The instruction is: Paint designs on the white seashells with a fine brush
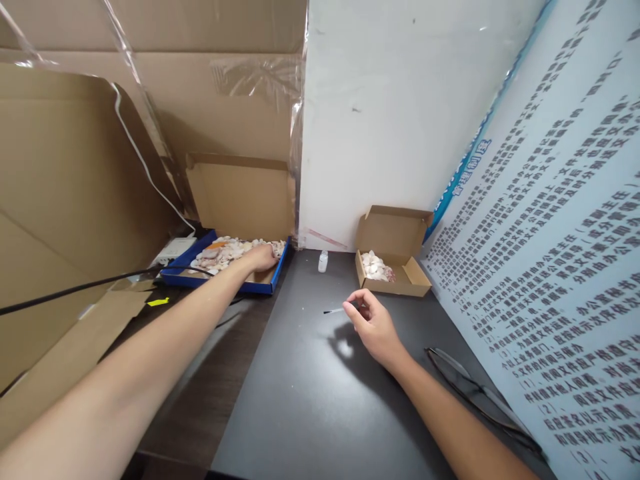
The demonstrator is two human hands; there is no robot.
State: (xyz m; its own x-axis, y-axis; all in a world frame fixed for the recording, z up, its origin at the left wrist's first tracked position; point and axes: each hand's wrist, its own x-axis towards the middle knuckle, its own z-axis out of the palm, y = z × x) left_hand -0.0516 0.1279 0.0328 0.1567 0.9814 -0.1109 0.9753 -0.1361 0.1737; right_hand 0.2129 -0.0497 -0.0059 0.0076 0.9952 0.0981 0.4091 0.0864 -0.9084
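Observation:
My left hand (262,257) reaches into the right end of a blue-sided cardboard box (250,287) with its lid up. Its fingers are curled down among pale seashells (227,252); what they grip there is hidden. Over the dark grey table, my right hand (367,319) pinches a thin small brush (334,311), its black tip pointing left. Behind it stands a small clear bottle (323,261) with a white top. To the right, a smaller open brown box (400,287) holds more white shells (374,265) at its left side.
Eyeglasses (475,387) lie at the table's right, beside a printed board (560,233). A black cable (100,290) crosses in front of the blue box. A white device (176,249) sits left of it. Cardboard (250,107) and a white panel (380,120) rise behind.

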